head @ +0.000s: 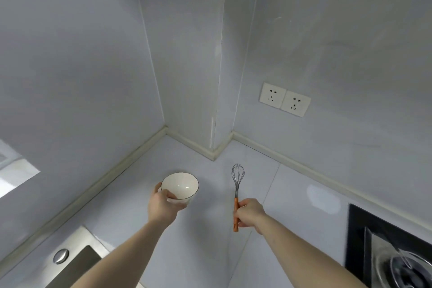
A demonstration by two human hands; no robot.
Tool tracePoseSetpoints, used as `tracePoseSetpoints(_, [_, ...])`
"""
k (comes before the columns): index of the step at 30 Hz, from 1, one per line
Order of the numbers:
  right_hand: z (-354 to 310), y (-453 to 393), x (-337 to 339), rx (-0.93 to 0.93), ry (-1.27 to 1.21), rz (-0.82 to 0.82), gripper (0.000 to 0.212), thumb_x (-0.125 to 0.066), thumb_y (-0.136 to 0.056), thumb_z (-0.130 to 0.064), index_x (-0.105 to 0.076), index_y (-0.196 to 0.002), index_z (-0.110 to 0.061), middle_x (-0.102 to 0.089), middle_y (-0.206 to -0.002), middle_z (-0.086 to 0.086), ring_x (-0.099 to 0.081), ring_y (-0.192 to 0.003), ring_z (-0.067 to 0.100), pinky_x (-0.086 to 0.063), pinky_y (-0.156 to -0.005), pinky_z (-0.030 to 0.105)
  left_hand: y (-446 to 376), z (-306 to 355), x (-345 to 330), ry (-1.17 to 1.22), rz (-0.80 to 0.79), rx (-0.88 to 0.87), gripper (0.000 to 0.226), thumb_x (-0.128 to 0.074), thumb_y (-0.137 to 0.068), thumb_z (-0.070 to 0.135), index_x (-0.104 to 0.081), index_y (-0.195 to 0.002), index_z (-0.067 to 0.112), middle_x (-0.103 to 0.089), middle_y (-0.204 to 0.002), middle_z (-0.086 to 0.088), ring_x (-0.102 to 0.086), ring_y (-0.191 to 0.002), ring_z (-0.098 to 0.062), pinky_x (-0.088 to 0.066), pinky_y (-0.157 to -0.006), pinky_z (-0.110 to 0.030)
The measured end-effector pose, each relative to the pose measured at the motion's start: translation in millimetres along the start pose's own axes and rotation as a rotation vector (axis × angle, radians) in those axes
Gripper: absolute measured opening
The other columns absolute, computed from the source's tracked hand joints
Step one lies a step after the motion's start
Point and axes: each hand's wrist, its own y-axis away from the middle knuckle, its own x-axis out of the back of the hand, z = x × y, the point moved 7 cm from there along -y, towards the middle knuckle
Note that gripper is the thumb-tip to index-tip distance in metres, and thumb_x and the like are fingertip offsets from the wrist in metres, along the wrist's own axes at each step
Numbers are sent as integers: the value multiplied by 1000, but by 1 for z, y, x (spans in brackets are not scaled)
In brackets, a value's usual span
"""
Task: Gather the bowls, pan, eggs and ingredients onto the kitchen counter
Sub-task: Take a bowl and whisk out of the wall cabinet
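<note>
Left hand (163, 203): we clasp the near rim of the white bowl (180, 186), fingers wrapped outside, thumb on the edge.
Right hand (249, 213): we pinch the orange handle of the whisk (237, 184), wires pointing away.
Bowl: over the pale surface (210, 229) near the wall corner; contact unclear.
</note>
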Motion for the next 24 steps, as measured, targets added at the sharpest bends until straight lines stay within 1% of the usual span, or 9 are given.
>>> tracePoseSetpoints(2, [-8, -9, -11, -12, 8, -12, 16, -61, -84, -1, -68, -73, -11, -73, -95, 16, -75, -82, 29, -62, -58, 28, -15, 1, 2, -28, -13, -8, 36, -94, -60, 24, -63, -77, 16, -40, -152, 6, -56, -91, -20, -45, -66, -27])
tracePoseSetpoints(4, [-13, -20, -22, -34, 32, -25, 17, -62, -83, 1, -68, -74, -11, -71, -94, 13, -71, -78, 26, -63, -63, 31, -27, 1, 3, -69, -26, -19, 35, -94, -60, 25, -65, -77, 15, -39, -153, 7, -55, -90, -17, -38, -58, -23])
tracePoseSetpoints(6, [-17, -30, -32, -46, 75, -35, 17, -61, -81, 1, -67, -72, -12, -70, -89, 11, -69, -76, 25, -65, -70, 37, -37, 0, 3, -93, -30, -36, 35, -94, -60, 26, -67, -78, 13, -37, -154, 8, -54, -88, -16, -34, -54, -21])
tracePoseSetpoints(8, [-23, -39, -40, -52, 111, -34, 17, -59, -82, -1, -67, -71, -12, -69, -86, 10, -70, -76, 27, -65, -72, 38, -45, -1, 2, -103, -22, -51, 35, -94, -61, 28, -67, -78, 13, -36, -155, 10, -54, -87, -15, -35, -55, -24])
tracePoseSetpoints(11, [-29, -46, -52, -65, 122, -30, 15, -61, -85, -1, -69, -78, -11, -72, -99, 14, -74, -83, 29, -65, -69, 37, -55, -1, -1, -97, -12, -31, 36, -94, -61, 33, -65, -75, 16, -36, -154, 15, -55, -87, -16, -36, -56, -25])
tracePoseSetpoints(14, [-38, -58, -65, -66, 120, -30, 14, -60, -84, 0, -68, -77, -10, -71, -96, 15, -71, -74, 30, -65, -68, 39, -67, -2, -2, -143, -22, -3, 33, -91, -64, 35, -66, -77, 18, -33, -156, 17, -57, -82, -17, -34, -52, -23])
tracePoseSetpoints(19, [-46, -71, -83, -67, 79, -13, 12, -57, -90, -4, -67, -85, -7, -69, -92, 13, -69, -63, 26, -65, -65, 40, -86, 4, 1, -301, -62, -10, 24, -83, -70, 36, -67, -81, 22, -38, -146, 20, -61, -78, -21, -49, -59, -27])
tracePoseSetpoints(22, [-44, -81, -97, -74, 55, 9, 8, -60, -88, -5, -66, -85, -9, -70, -95, 12, -71, -72, 29, -64, -63, 45, -96, 5, 1, -337, -78, -24, 24, -81, -73, 39, -69, -86, 24, -39, -146, 20, -63, -80, -22, -50, -62, -28])
tracePoseSetpoints(24, [-42, -87, -105, -67, 52, 17, 8, -61, -84, -3, -67, -84, -9, -70, -93, 11, -71, -74, 31, -63, -60, 50, -98, 2, -2, -331, -88, -60, 22, -80, -75, 42, -68, -86, 27, -29, -156, 20, -66, -88, -23, -46, -62, -27])
